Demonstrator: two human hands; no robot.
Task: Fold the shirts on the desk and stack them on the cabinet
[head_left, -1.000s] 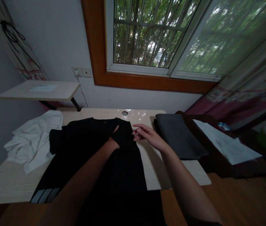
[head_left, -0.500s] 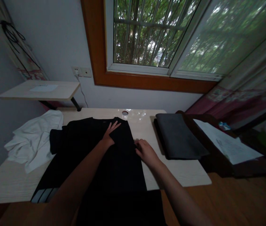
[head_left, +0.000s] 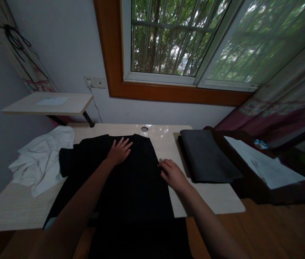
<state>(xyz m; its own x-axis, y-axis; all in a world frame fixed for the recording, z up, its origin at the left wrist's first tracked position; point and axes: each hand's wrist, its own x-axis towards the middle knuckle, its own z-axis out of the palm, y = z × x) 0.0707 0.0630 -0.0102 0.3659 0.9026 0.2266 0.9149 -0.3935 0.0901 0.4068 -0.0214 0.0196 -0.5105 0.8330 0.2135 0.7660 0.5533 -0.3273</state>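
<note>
A black T-shirt (head_left: 139, 180) lies spread over the pale desk, its collar toward the wall and its lower part reaching the front edge. Flat on its upper part, just below the collar, rests my left hand (head_left: 118, 151), fingers spread and holding nothing. My right hand (head_left: 172, 175) is at the shirt's right edge, with bent fingers and thumb closed on the cloth; the exact grip is dark and partly hidden. The shirt's left sleeve (head_left: 66, 162) lies against a crumpled white cloth (head_left: 40, 158). A light patch near the lower left hem is mostly covered by my left forearm.
A dark grey folder-like item (head_left: 209, 154) lies on the right of the desk (head_left: 212, 199). Beyond it, papers (head_left: 263, 163) rest on a dark brown surface. A small raised shelf (head_left: 74, 102) stands at the back left, below a wall socket (head_left: 94, 82) with a cord.
My left hand has slid left across the shirt, toward the middle of the collar. My right hand has shifted slightly right, and the shirt's lower part has moved right too.
</note>
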